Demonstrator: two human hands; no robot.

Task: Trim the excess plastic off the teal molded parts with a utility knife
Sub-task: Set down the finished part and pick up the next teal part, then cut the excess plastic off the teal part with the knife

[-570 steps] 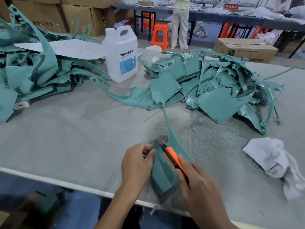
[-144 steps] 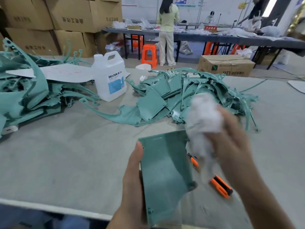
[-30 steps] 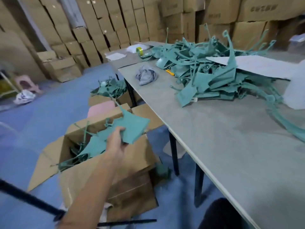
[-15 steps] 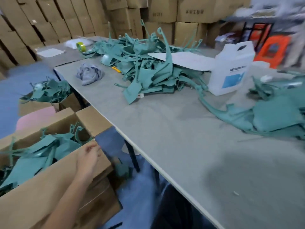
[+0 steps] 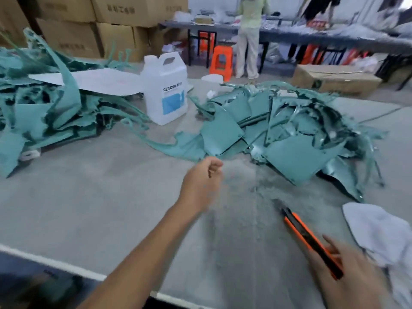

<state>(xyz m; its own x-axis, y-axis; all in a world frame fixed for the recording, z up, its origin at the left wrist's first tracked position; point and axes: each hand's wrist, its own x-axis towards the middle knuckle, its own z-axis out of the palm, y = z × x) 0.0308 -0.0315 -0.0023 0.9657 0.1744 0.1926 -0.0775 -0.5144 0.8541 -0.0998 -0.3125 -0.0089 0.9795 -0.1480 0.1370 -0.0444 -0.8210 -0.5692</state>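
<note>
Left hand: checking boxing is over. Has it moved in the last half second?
Yes. The left hand has come rightward, from beyond the table's edge to over the table, close to the teal pile.

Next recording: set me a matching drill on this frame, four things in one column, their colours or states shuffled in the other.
1 utility knife
2 jug
3 cloth
4 stool

A white, crumpled
B orange all over
C orange and black, lying flat
D white, upright, blue label

Pairs: 1-C, 2-D, 3-A, 4-B
</note>
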